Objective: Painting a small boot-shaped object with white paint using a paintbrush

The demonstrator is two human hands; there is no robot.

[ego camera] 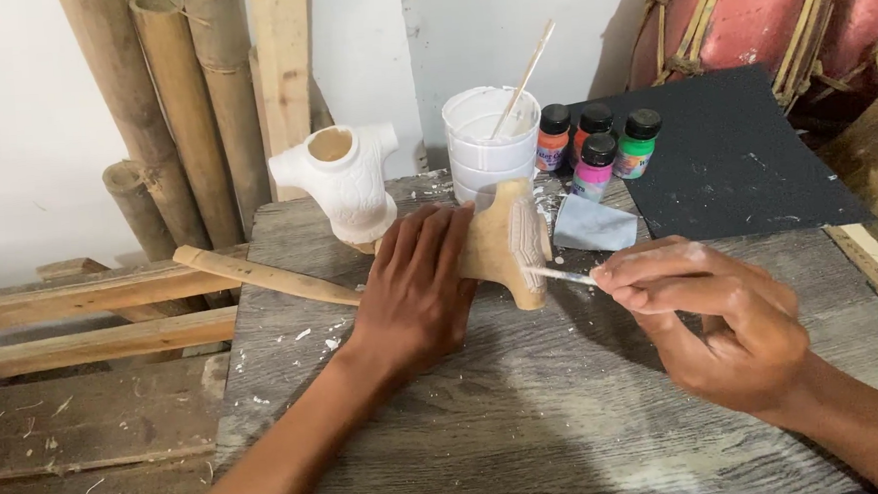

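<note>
Presently, going left to right: bamboo poles [166, 101] lean at far left; a white-coated carving [343, 182] stands beside a white tub [488, 139] and four paint bottles [599, 143]. On the grey counter [528, 413] lies the bare wooden carving [504, 239], mid-scene, its stick [260, 274] pointing left. The left hand [416, 288] rests flat on it, fingers spread, pressing rather than gripping. The right hand [718, 313] pinches a thin brush [561, 275], tip touching the carving's right edge. Judged: rigid, light, apt to roll; wet paint would be slippery, so hold the stick or unpainted body.
</note>
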